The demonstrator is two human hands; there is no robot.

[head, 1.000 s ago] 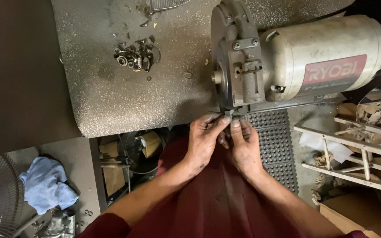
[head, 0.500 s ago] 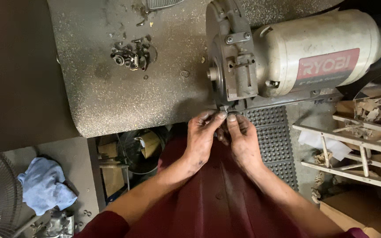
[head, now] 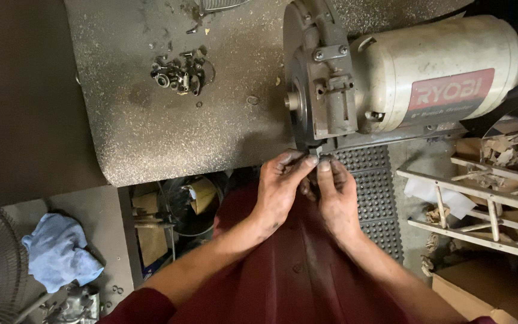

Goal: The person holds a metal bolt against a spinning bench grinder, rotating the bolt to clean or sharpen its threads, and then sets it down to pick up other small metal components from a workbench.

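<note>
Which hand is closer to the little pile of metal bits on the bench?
Left. The left hand is below and right of the pile of metal bits; the right hand sits farther right, both under the grinder.

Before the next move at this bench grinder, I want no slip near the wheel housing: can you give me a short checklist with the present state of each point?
1. Left hand at the small part under the bench grinder: ok, fingertips meet there.
2. Right hand on the same spot: ok, thumb pressed beside it.
3. Grip on the part secure: cannot tell, fingers hide it.
4. Wheel stopped: cannot tell, the housing covers it.
5. Loose nuts and bolts away from the hands: ok, they lie far off on the bench top.
6. Hands protected: not ok, bare and grimy.
</note>
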